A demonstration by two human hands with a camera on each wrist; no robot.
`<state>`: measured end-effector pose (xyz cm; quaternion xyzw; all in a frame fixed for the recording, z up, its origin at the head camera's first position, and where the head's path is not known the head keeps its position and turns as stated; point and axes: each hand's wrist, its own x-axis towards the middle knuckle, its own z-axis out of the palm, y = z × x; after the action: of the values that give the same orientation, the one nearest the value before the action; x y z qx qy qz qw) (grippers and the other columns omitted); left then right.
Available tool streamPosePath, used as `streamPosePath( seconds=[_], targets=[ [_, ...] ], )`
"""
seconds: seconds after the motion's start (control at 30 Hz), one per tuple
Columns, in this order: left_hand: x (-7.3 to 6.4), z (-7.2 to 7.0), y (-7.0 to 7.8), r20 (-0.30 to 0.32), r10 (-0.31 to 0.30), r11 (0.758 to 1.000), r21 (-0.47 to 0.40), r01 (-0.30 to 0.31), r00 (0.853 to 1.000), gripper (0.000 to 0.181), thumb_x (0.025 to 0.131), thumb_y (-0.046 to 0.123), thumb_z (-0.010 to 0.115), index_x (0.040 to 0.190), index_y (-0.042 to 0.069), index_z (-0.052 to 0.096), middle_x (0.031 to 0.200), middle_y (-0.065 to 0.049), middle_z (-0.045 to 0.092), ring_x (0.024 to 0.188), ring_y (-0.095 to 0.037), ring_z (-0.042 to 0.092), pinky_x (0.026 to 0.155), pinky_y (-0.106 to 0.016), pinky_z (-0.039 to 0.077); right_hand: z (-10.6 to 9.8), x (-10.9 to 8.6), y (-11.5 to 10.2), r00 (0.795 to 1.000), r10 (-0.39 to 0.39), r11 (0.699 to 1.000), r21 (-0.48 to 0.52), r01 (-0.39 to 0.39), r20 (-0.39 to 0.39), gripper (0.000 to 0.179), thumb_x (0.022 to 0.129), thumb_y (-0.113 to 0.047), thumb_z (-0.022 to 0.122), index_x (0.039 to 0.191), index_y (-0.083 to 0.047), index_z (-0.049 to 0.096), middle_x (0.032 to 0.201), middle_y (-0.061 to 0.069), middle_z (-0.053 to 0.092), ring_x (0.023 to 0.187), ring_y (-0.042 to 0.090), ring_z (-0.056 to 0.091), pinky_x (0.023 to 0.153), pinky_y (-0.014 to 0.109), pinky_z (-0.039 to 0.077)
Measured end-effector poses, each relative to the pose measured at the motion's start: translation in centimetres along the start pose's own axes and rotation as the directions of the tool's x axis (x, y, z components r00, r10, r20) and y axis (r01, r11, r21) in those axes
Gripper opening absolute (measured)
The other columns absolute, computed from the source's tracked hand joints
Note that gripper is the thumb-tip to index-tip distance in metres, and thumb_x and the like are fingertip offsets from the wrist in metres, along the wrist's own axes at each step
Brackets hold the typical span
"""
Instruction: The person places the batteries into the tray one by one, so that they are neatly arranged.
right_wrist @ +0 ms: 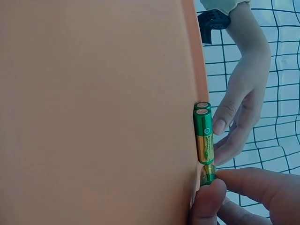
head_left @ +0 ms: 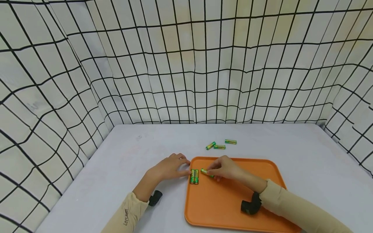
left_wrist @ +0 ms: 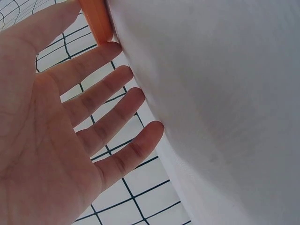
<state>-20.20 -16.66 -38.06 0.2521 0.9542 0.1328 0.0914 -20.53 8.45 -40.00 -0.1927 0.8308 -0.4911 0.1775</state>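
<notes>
Thumb and fingers of my right hand pinch a green and gold battery over the left part of the orange tray. Just left of it, two like batteries lie side by side along the tray's left edge. In the right wrist view the held battery shows at the end of the pair. My left hand is spread at the tray's left rim, its thumb tip beside the pair. The left wrist view shows its fingers extended, tips at the white tabletop.
Three more batteries, one tilted and two lying crosswise, are on the white table behind the tray. A white wall with a black grid surrounds the table. Each wrist wears a black camera mount.
</notes>
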Motion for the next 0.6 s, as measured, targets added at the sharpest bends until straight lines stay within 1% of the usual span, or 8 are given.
streamPosePath(
  seconds=[0.17,0.27,0.4,0.6],
  targets=[
    [0.02,-0.09,-0.01,0.001,0.005,1.0,0.004,-0.005,1.0,0.043,0.093,0.043,0.064,0.125,0.015,0.065,0.13,-0.006,0.056,0.119,-0.027,0.051,0.101,-0.047,0.044,0.15,0.21,-0.06,1.0,-0.011,1.0,-0.008,0.011,-0.002,0.017,0.089,-0.009,0.071,0.097,0.005,0.073,0.076,0.006,0.07,0.055,0.01,0.061,0.056,0.029,0.055],
    [-0.01,-0.18,0.03,0.001,0.011,1.0,0.005,-0.011,1.0,0.043,0.093,0.042,0.064,0.125,0.014,0.065,0.129,-0.006,0.056,0.119,-0.028,0.051,0.1,-0.047,0.044,0.3,0.42,-0.1,1.0,0.01,1.0,-0.019,-0.01,-0.013,0.016,0.088,-0.01,0.072,0.096,0.004,0.073,0.072,0.004,0.068,0.054,0.01,0.06,0.055,0.029,0.055],
    [-0.05,-0.22,0.1,0.005,0.017,1.0,-0.003,-0.017,1.0,0.043,0.093,0.041,0.065,0.125,0.013,0.065,0.129,-0.007,0.056,0.118,-0.028,0.051,0.1,-0.047,0.044,0.44,0.59,-0.18,1.0,0.024,1.0,-0.015,-0.024,-0.011,0.016,0.088,-0.01,0.072,0.096,0.003,0.073,0.071,0.004,0.068,0.054,0.011,0.061,0.056,0.03,0.055],
    [-0.2,-0.21,0.12,0.007,0.018,1.0,0.0,-0.018,1.0,0.043,0.093,0.04,0.065,0.126,0.013,0.065,0.13,-0.007,0.056,0.119,-0.028,0.05,0.101,-0.047,0.043,0.5,0.56,-0.43,1.0,0.001,1.0,0.01,-0.001,0.01,0.014,0.089,-0.008,0.07,0.095,0.004,0.072,0.074,0.007,0.069,0.055,0.012,0.062,0.056,0.03,0.056]
  ],
)
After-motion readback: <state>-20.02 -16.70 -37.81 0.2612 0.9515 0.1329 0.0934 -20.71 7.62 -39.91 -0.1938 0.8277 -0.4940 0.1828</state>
